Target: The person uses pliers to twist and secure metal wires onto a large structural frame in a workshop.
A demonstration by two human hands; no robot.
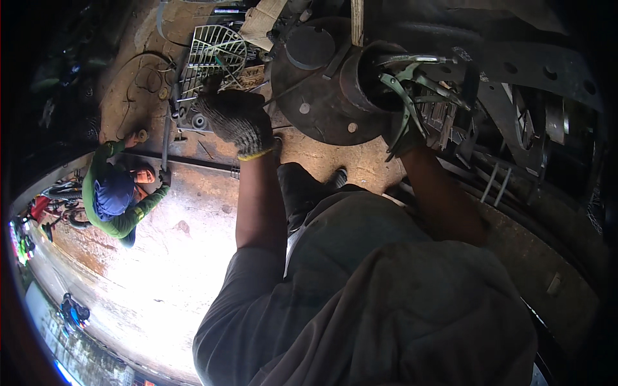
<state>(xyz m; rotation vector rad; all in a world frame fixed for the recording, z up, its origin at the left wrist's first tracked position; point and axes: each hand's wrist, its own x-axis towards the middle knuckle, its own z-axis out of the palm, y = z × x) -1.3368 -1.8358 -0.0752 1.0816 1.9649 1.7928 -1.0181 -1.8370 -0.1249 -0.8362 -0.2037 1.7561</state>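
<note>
My left hand (241, 122), in a dark knit glove with a yellow cuff, is closed left of a round dark metal plate (309, 119). A thin dark rod (290, 90) runs from its fingers across the plate. A short, wide metal pipe (353, 83) joins the plate at the right. Several locking pliers (402, 96) sit at the pipe's mouth, jaws partly lost in shadow. Just below the pipe, behind the plier handles, is my right hand (405, 138); its fingers are hidden, so its grip does not show.
A white wire fan guard (209, 58) and cardboard (261, 22) lie beyond my left hand. Metal offcuts (444, 119) and a beam with holes (515, 67) crowd the right. At left, a crouching person in green (116, 199) holds a long bar (166, 141). Bicycles (64, 199) stand behind.
</note>
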